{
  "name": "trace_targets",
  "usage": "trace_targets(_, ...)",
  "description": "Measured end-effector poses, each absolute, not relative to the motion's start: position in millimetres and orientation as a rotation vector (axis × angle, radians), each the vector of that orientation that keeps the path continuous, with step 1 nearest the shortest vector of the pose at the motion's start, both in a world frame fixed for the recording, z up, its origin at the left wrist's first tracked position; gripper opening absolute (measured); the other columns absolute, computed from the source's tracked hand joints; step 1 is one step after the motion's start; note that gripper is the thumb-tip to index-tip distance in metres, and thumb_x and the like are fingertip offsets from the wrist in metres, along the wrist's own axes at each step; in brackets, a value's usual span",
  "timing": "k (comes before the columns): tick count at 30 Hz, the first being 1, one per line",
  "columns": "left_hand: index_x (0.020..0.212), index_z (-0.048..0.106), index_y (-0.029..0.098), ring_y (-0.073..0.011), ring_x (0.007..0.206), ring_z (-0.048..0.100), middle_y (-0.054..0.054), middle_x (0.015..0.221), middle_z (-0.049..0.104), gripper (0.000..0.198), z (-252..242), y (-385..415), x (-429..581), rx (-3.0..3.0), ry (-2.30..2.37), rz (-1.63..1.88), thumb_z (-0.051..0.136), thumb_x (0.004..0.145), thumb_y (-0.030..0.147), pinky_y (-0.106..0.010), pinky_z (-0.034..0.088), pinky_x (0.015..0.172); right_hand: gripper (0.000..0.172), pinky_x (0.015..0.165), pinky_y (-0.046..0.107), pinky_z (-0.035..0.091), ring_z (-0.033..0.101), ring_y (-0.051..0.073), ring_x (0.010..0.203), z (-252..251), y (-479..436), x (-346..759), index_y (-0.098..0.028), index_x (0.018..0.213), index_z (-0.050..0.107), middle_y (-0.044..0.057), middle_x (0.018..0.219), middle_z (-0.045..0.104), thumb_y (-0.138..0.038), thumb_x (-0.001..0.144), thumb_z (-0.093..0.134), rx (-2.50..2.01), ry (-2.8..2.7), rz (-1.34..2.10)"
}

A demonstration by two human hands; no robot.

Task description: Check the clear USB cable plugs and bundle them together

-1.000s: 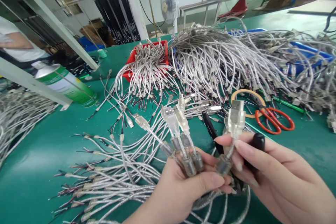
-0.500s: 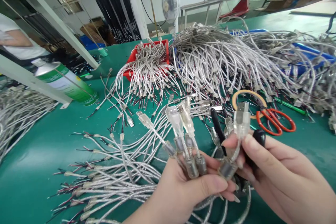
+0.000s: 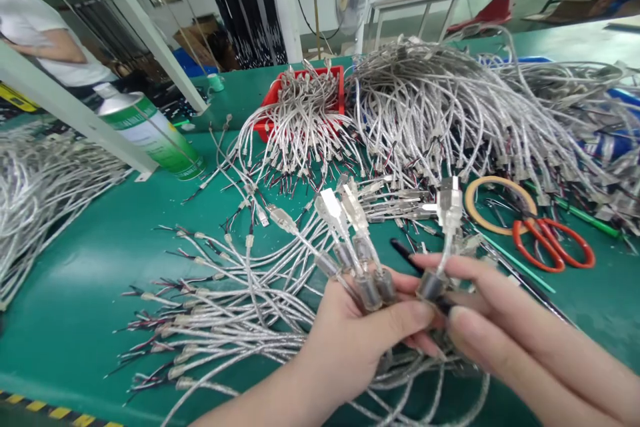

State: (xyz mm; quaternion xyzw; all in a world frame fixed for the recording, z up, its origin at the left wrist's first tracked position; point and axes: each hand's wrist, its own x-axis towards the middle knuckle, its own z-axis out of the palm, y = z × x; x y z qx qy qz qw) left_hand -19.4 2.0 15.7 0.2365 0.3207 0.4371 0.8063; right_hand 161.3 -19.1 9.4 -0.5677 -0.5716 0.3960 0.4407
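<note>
My left hand [image 3: 360,340] is closed on several silver-braided USB cables, their clear-moulded USB plugs [image 3: 333,213] fanned upward and grey ferrite lumps just below. The thumb presses at the lump of one cable whose USB plug [image 3: 449,203] points up on the right. Beside that cable, my right hand [image 3: 505,320] has its index finger behind the cable and its thumb lower down. A black tool [image 3: 405,253] lies within the right fingers; most of it is hidden, so its kind does not show. Cable tails with bare coloured wires [image 3: 150,347] spread leftward over the green table [image 3: 65,280].
A red bin [image 3: 340,90] of cables and a large cable heap [image 3: 425,100] stand at the back. Orange-handled scissors [image 3: 555,243] and a tape roll [image 3: 470,203] lie right. A spray can [image 3: 150,133] leans by a white post [image 3: 145,27]; a person [image 3: 45,33] is behind.
The right thumb and fingers have come off the plug of the rightmost cable and slid down towards its ferrite lump. The black tool sits lower. The view has shifted slightly left.
</note>
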Motion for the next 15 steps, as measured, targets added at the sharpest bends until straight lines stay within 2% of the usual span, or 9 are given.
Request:
trace_targets(4, 0.075, 0.068, 0.013, -0.0037, 0.045, 0.058, 0.004, 0.063, 0.065, 0.035, 20.0, 0.1, -17.6, 0.575, 0.815, 0.951, 0.095, 0.058, 0.026, -0.014, 0.049, 0.049, 0.032, 0.059, 0.033, 0.059, 0.07, 0.026, 0.074, 12.6, -18.9, 153.0, -0.027, 0.101, 0.073, 0.004, 0.078, 0.072, -0.053, 0.095, 0.055, -1.427, -1.579, 0.942)
trace_targets(7, 0.079, 0.068, 0.013, -0.0046, 0.046, 0.056, 0.002, 0.065, 0.065, 0.037, 22.4, -1.7, -17.8, 0.629, 0.839, 0.884, 0.094, 0.06, 0.032, -0.016, 0.048, 0.049, 0.03, 0.06, 0.029, 0.06, 0.071, 0.022, 0.073, 18.1, -13.2, 159.3, -0.027, 0.096, 0.068, 0.003, 0.083, 0.073, -0.048, 0.101, 0.046, -1.412, -1.739, 0.98)
trace_targets(10, 0.085, 0.068, 0.013, -0.0054, 0.049, 0.057, 0.001, 0.065, 0.067, 0.039, 23.0, -1.4, -18.4, 0.667, 0.835, 0.849, 0.089, 0.067, 0.041, -0.017, 0.048, 0.051, 0.026, 0.072, 0.028, 0.061, 0.074, 0.021, 0.088, 24.0, -12.0, 160.0, -0.03, 0.119, 0.058, 0.003, 0.102, 0.076, -0.044, 0.104, 0.042, -1.34, -1.869, 1.048)
trace_targets(12, 0.085, 0.066, 0.014, -0.005, 0.048, 0.055, 0.003, 0.06, 0.063, 0.039, 22.3, 0.3, -20.0, 0.699, 0.835, 0.862, 0.088, 0.069, 0.043, -0.016, 0.046, 0.051, 0.03, 0.072, 0.027, 0.061, 0.074, 0.022, 0.092, 26.2, -12.8, 156.4, -0.032, 0.131, 0.048, 0.003, 0.107, 0.076, -0.044, 0.104, 0.043, -1.317, -1.904, 1.079)
trace_targets(13, 0.083, 0.066, 0.014, -0.0048, 0.047, 0.054, 0.004, 0.059, 0.061, 0.039, 21.6, 1.5, -21.3, 0.726, 0.825, 0.849, 0.087, 0.069, 0.043, -0.016, 0.045, 0.051, 0.031, 0.068, 0.026, 0.06, 0.074, 0.022, 0.09, 26.3, -13.0, 154.7, -0.032, 0.131, 0.048, 0.004, 0.105, 0.076, -0.045, 0.104, 0.043, -1.318, -1.901, 1.093)
trace_targets(15, 0.082, 0.065, 0.014, -0.0049, 0.046, 0.054, 0.002, 0.062, 0.064, 0.036, 19.8, 4.5, -24.9, 0.767, 0.776, 0.775, 0.085, 0.072, 0.042, -0.016, 0.045, 0.05, 0.024, 0.06, 0.025, 0.057, 0.071, 0.02, 0.076, 24.3, -11.9, 154.1, -0.029, 0.112, 0.059, 0.004, 0.091, 0.074, -0.047, 0.102, 0.046, -1.349, -1.788, 1.152)
